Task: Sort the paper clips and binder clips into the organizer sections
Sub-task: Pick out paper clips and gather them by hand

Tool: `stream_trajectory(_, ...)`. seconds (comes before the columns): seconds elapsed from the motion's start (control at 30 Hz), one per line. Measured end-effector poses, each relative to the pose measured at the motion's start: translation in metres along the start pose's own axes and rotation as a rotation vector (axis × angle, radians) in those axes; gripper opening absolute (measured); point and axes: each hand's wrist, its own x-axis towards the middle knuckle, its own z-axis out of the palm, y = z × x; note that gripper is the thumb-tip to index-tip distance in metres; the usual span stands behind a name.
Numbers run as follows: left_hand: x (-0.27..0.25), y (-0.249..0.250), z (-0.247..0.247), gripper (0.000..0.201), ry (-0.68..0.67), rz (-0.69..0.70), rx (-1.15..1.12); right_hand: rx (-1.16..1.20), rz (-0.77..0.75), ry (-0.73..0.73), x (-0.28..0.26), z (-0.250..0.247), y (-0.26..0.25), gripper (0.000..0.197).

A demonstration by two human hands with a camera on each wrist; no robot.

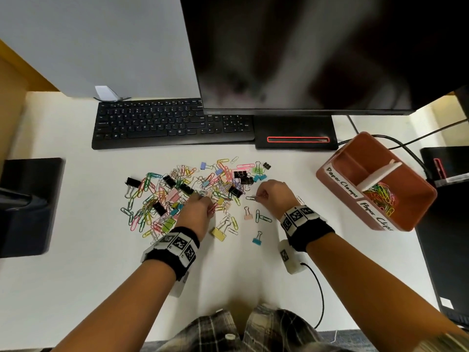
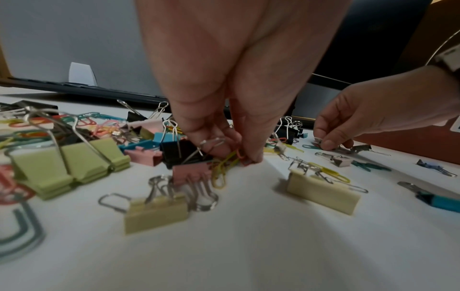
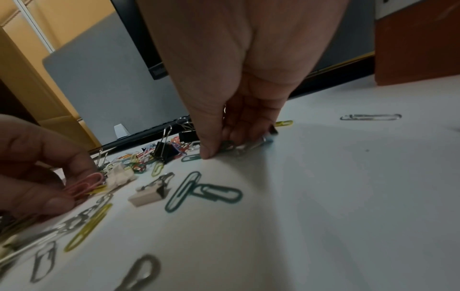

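Observation:
A pile of coloured paper clips and binder clips [image 1: 187, 191] lies mid-desk. My left hand [image 1: 209, 208] pinches pink and orange paper clips [image 2: 240, 154] at the pile's near right edge, fingertips down on the desk. My right hand [image 1: 258, 196], a little to the right, pinches a grey paper clip [image 1: 251, 198] against the desk; in the right wrist view its fingertips [image 3: 206, 153] curl over silver clips. The red-brown organizer [image 1: 416, 199] stands at the right, labelled "Paper Clamps" and "Paper Clips". Coloured paper clips [image 1: 380, 196] fill its near section.
Two green paper clips [image 3: 199, 191], a pink binder clip [image 1: 248, 214], a yellow one [image 1: 218, 233] and a blue one [image 1: 257, 238] lie loose near my hands. Keyboard [image 1: 172, 123] and monitor base [image 1: 294, 133] sit behind the pile. A cable [image 1: 320, 288] trails from my right wrist.

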Motion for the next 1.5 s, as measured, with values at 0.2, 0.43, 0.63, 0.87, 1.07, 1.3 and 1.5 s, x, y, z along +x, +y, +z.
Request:
stream_trajectory(0.2,0.0,0.006,-0.002,0.012,-0.001,0.006,0.071,0.012,0.007,-0.004,-0.004,0.002,0.001,0.015)
stream_trajectory(0.43,0.0,0.0,0.001,0.015,0.052,0.094,-0.007,0.008,-0.05,-0.027,-0.012,0.001,0.005,0.014)
stream_trajectory(0.63,-0.006,0.003,-0.015,0.019,0.125,0.125,-0.116,0.045,-0.059,-0.007,-0.019,0.001,0.015,0.02)
stream_trajectory(0.87,-0.006,-0.004,-0.026,0.028,0.105,-0.002,-0.224,-0.017,-0.155,-0.05,-0.022,0.008,0.009,0.024)
stream_trajectory(1.07,-0.013,0.005,-0.04,0.021,0.148,-0.058,-0.347,-0.071,-0.03,-0.101,-0.016,0.005,0.001,0.025)
stream_trajectory(1.3,-0.015,0.089,-0.038,0.026,0.029,0.14,-0.444,0.03,-0.071,0.054,-0.048,-0.028,0.024,0.017)
stream_trajectory(1.5,0.002,0.226,0.003,0.024,-0.078,0.404,-0.586,0.137,0.051,0.481,-0.119,-0.104,0.088,0.009)
